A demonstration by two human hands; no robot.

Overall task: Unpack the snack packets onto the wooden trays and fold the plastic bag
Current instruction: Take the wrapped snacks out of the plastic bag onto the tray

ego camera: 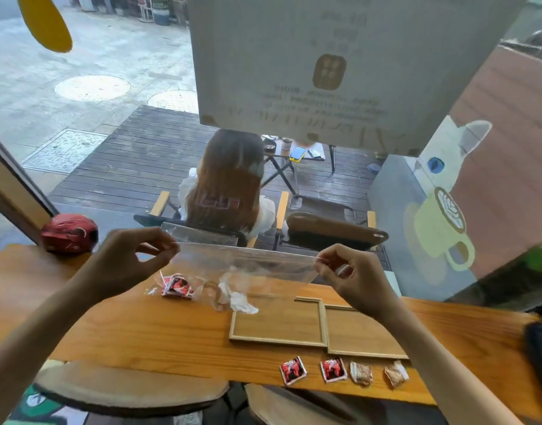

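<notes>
1. Bag [242, 265]: clear plastic, held up above the worktop, stretched flat between both hands, top edge taut.
2. Trays [278, 325]: two shallow wooden squares, side by side, touching, both bare.
3. Packets, near edge: two red [293, 370], two brown [361, 373], in a row on the worktop before the trays.
4. One more red packet [177, 286] lies under the bag's left end.

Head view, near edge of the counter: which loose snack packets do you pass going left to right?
Red packet → second red packet → brown packet → second brown packet. All four lie on the counter, in front of the two wooden trays, not on them.
</notes>
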